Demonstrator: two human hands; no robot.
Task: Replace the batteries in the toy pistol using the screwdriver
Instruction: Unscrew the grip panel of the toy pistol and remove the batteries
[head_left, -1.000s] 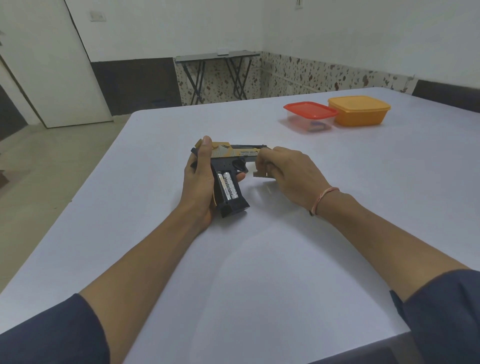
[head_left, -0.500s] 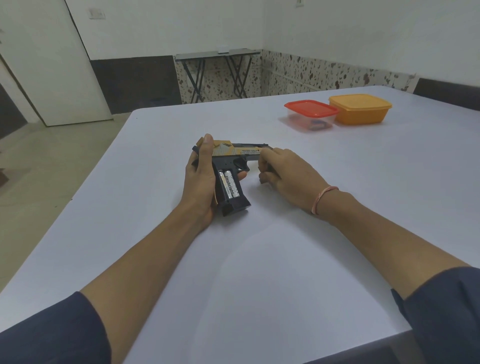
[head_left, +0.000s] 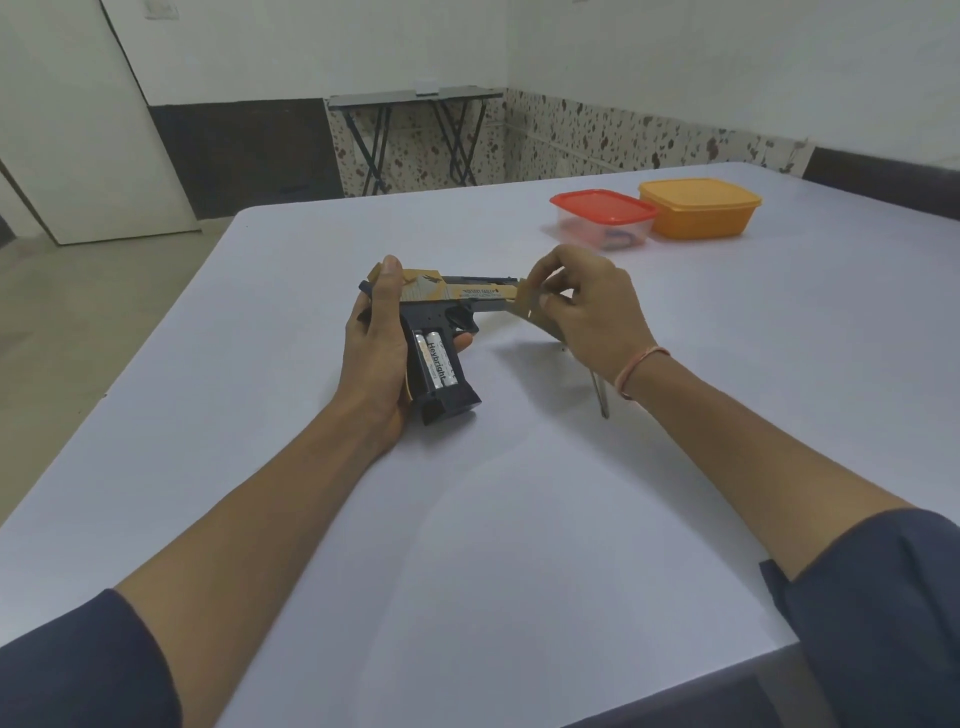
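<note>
The black and tan toy pistol (head_left: 441, 301) lies on its side on the white table (head_left: 519, 519), with my left hand (head_left: 371, 353) wrapped around the back of its grip. The grip compartment is uncovered and shows two silver batteries (head_left: 435, 361) side by side. My right hand (head_left: 592, 312) is raised just off the table at the muzzle end, pinching a flat tan cover piece (head_left: 535, 314) between fingers and thumb. A thin metal screwdriver shaft (head_left: 600, 392) lies on the table under my right wrist; its handle is hidden.
Near the far right of the table stand a clear box with a red lid (head_left: 602, 215) and an orange lidded box (head_left: 698, 208). A folding table (head_left: 415, 98) stands against the back wall. The table's left edge (head_left: 171, 332) drops to the floor.
My right hand has lifted off the table by the muzzle, bringing the tan cover piece up with it. The screwdriver shaft now shows below the wrist. My left hand and the pistol stayed put.
</note>
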